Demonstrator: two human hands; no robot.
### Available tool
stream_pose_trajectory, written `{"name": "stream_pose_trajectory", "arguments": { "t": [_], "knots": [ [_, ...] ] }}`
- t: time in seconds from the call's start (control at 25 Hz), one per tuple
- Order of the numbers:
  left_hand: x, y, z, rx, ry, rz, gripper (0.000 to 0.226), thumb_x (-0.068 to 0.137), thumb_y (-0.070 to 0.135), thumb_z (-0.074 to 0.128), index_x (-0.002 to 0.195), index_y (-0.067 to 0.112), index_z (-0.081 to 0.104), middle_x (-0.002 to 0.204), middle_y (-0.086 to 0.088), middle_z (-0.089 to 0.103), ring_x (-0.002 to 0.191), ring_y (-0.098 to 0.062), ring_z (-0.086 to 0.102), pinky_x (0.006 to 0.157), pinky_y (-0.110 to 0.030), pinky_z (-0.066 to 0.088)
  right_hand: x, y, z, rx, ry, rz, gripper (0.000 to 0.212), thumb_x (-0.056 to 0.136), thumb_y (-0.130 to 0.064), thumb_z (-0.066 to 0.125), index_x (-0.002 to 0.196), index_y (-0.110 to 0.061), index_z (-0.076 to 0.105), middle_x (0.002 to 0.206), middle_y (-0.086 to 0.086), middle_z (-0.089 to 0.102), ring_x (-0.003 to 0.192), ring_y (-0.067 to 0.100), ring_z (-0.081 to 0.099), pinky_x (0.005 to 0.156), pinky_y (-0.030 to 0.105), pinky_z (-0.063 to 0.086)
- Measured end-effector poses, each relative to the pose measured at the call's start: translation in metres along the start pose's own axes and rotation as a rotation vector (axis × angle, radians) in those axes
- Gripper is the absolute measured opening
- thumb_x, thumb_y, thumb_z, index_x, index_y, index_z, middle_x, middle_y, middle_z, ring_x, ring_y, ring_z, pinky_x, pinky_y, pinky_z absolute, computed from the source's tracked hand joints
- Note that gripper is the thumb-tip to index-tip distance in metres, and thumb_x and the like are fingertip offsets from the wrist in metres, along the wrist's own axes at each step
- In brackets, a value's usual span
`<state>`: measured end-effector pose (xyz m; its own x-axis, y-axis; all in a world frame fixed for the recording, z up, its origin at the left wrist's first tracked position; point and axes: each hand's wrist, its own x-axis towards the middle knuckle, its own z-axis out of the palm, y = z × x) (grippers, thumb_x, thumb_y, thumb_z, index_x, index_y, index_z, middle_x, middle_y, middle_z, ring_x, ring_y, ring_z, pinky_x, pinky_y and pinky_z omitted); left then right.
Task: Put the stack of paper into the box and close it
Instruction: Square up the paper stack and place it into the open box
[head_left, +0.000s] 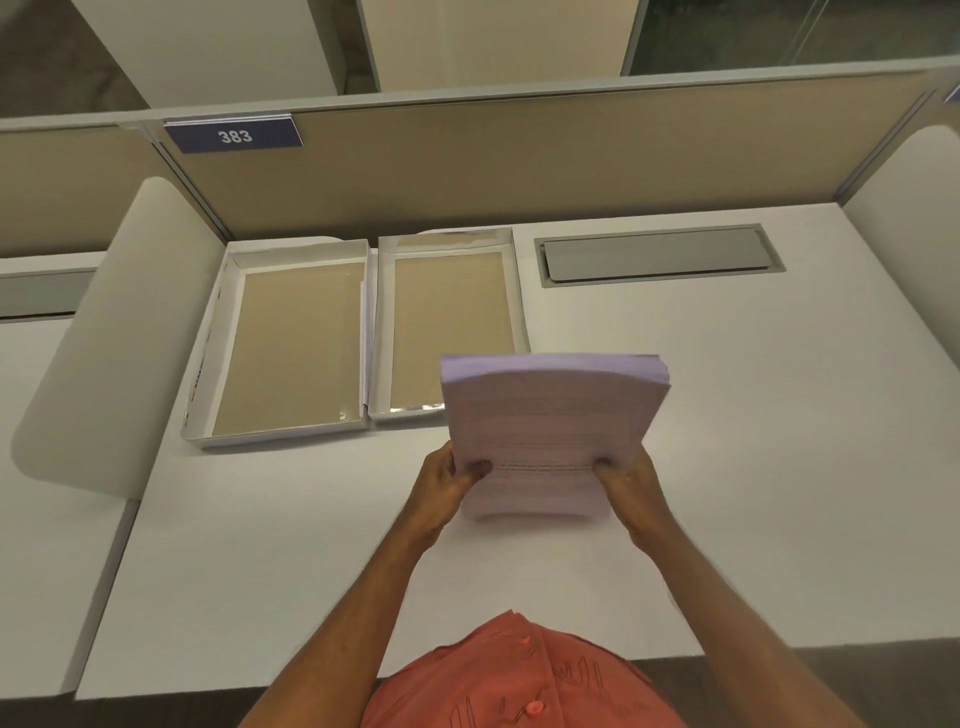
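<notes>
Right now the person is holding the stack of paper (550, 431) up off the desk (727, 467), roughly over the middle of its surface and just in front of the two open trays. The left hand (449, 475) and the right hand (631, 480) are gripping the near corners, thumbs pressing on the top sheet and the remaining fingers curling underneath, out of sight, so each hand is pinching the stack from above and below.

It looks like a thick, fairly heavy ream of loose sheets. The far edge is bowing and sagging a little, which suggests it is floppy rather than stiff and that the sheets could slide or fan apart if the grip loosens. Supporting it from below along both long sides, nearer the middle, would probably be steadier than pinching the near corners.

The box half (291, 343) toward the desk's back left corner and the second half (447, 327) beside it, their side walls almost touching, are both lying open with brown bottoms showing. I cannot tell which is base and which is lid.
</notes>
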<state>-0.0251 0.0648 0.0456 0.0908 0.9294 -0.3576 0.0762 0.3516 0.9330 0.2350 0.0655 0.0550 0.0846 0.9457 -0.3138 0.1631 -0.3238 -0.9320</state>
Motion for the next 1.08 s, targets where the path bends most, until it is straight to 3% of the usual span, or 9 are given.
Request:
{"name": "stream_pose_trajectory", "arguments": {
  "t": [0.12,0.2,0.4,0.56,0.68,0.8,0.88,1.0,1.08],
  "knots": [
    [0.030,0.027,-0.022,-0.057,0.071,0.044,0.031,0.101,0.015,0.066,0.130,0.026,0.066,0.123,0.007,0.079,0.113,-0.011,0.075,0.088,-0.021,0.061,0.040,-0.043,0.019,0.023,-0.005,-0.030,0.041,0.080,-0.019,0.055,0.115,-0.039,0.056,0.115,-0.010,0.068,0.095,-0.009,0.070,0.072,0.014,0.059],
    [0.059,0.051,-0.042,-0.095,0.151,0.056,0.034,0.101,0.016,0.067,0.133,0.022,0.062,0.122,0.005,0.078,0.110,-0.014,0.076,0.084,-0.025,0.064,0.075,-0.073,0.038,0.010,-0.016,-0.052,0.034,0.080,-0.021,0.056,0.112,-0.034,0.050,0.115,-0.008,0.062,0.088,-0.012,0.068,0.065,0.012,0.057],
    [0.145,0.088,-0.090,-0.070,0.296,-0.029,0.038,0.100,0.019,0.067,0.137,0.013,0.059,0.128,-0.007,0.073,0.109,-0.026,0.074,0.090,-0.043,0.063,0.165,-0.110,0.086,-0.020,0.017,-0.016,0.040,0.095,-0.008,0.057,0.133,-0.014,0.045,0.130,0.006,0.063,0.110,0.019,0.065,0.078,0.027,0.052],
    [0.201,0.078,-0.114,0.019,0.311,-0.163,0.039,0.101,0.020,0.067,0.137,0.007,0.060,0.128,-0.009,0.072,0.113,-0.029,0.072,0.078,-0.029,0.060,0.214,-0.102,0.119,-0.063,0.037,0.125,0.044,0.099,-0.010,0.054,0.141,-0.008,0.045,0.137,0.010,0.061,0.114,0.024,0.062,0.084,0.034,0.052],
    [0.229,0.061,-0.122,0.007,0.306,-0.261,0.031,0.101,0.017,0.067,0.130,0.007,0.062,0.131,-0.014,0.072,0.116,-0.034,0.071,0.099,-0.051,0.060,0.237,-0.085,0.136,-0.107,0.062,0.208,0.044,0.100,-0.010,0.053,0.143,-0.007,0.045,0.140,0.011,0.061,0.118,0.027,0.062,0.096,0.040,0.054],
    [0.245,0.048,-0.124,0.083,0.293,-0.320,0.031,0.101,0.018,0.066,0.130,0.006,0.062,0.132,-0.015,0.071,0.116,-0.035,0.071,0.103,-0.055,0.057,0.249,-0.068,0.147,-0.174,0.074,0.264,0.043,0.101,-0.011,0.052,0.143,-0.007,0.046,0.138,0.011,0.062,0.109,0.022,0.059,0.088,0.035,0.049],
    [0.250,0.040,-0.124,0.172,0.298,-0.349,0.037,0.101,0.020,0.066,0.134,0.004,0.059,0.133,-0.015,0.069,0.116,-0.035,0.070,0.101,-0.050,0.059,0.251,-0.058,0.153,-0.217,0.074,0.270,0.043,0.100,-0.007,0.050,0.143,-0.006,0.047,0.137,0.011,0.063,0.107,0.022,0.058,0.087,0.032,0.046],
    [0.256,0.035,-0.119,0.366,0.339,-0.357,0.040,0.100,0.022,0.067,0.133,0.004,0.054,0.132,-0.014,0.065,0.106,-0.028,0.065,0.083,-0.039,0.055,0.249,-0.047,0.160,-0.297,0.096,0.241,0.044,0.097,-0.002,0.046,0.141,-0.008,0.049,0.134,0.012,0.064,0.104,0.022,0.057,0.087,0.028,0.043],
    [0.256,0.035,-0.112,0.509,0.387,-0.367,0.043,0.099,0.022,0.069,0.132,0.003,0.049,0.130,-0.015,0.063,0.104,-0.031,0.064,0.080,-0.040,0.054,0.247,-0.043,0.164,-0.341,0.119,0.176,0.045,0.094,0.001,0.045,0.138,-0.008,0.051,0.134,0.013,0.062,0.109,0.025,0.059,0.091,0.028,0.044]
  ]
}}
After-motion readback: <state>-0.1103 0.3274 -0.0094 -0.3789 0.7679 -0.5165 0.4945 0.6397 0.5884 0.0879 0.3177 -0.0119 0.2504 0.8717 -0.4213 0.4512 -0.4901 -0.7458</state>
